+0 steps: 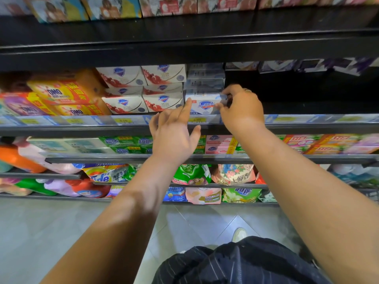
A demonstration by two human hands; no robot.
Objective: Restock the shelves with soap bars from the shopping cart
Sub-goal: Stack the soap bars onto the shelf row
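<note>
A white and blue Safeguard soap bar box (203, 103) sits at the front of the middle shelf (307, 128), below a stack of like boxes (205, 78). My right hand (241, 108) grips the box's right end with curled fingers and thumb. My left hand (174, 132) is spread, its index fingertip touching the box's left edge. The shopping cart is not in view.
White and red Safeguard boxes (143, 89) stand left of the blue ones, then orange OMO packs (61, 97). To the right the shelf is dark and bare (297, 91). Lower shelves hold detergent bags and soap packs (221, 144). Grey tiled floor lies below.
</note>
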